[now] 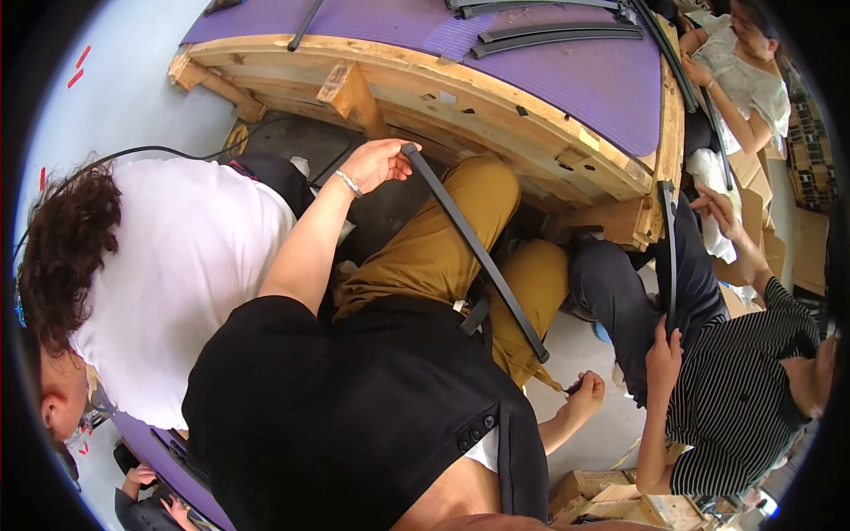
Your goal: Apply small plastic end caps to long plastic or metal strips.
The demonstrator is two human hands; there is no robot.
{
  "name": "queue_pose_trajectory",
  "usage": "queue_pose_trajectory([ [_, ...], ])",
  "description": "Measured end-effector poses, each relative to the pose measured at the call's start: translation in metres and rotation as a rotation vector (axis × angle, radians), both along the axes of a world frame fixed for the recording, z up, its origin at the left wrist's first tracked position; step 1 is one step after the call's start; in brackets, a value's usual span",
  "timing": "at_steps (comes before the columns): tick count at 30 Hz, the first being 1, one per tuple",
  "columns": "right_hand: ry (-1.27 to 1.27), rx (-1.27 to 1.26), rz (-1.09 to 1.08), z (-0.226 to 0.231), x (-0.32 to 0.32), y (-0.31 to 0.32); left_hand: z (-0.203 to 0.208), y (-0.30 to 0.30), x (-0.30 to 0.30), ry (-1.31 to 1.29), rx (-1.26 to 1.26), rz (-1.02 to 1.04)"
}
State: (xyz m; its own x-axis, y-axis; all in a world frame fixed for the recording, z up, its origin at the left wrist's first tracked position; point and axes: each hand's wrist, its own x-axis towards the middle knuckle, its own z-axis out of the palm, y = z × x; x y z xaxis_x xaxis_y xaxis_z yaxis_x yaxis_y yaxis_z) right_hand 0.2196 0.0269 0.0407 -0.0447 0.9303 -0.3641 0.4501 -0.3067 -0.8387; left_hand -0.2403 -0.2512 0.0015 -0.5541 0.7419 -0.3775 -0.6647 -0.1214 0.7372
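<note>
A long, narrow black bar (478,252) slants across my lap, over my brown trousers. My left hand (376,166) is closed on its upper end, thumb and fingers pinching near the tip. The bar's lower end lies over my right thigh, beside my right hand but apart from it. My right hand (584,398) is closed in a pinch, out past that lower end. A small dark piece (575,387) shows at its fingertips, too small to name.
Ahead stands a wooden-framed table (567,106) with a purple ribbed mat and several dark curved strips (558,37). A person in white (186,265) sits close on the left. At right, a person in stripes (744,389) holds a similar strip (669,257). Cardboard boxes (593,496) lie low right.
</note>
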Motion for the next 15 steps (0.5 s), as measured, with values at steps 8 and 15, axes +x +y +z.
queue_pose_trajectory([
  [8,0.036,0.011,-0.016,0.003,0.003,0.002,0.040,0.036,0.017,1.627,-0.597,0.361],
  [15,0.046,0.033,0.048,0.005,-0.010,0.006,0.025,0.092,0.126,1.886,-0.116,-0.697],
])
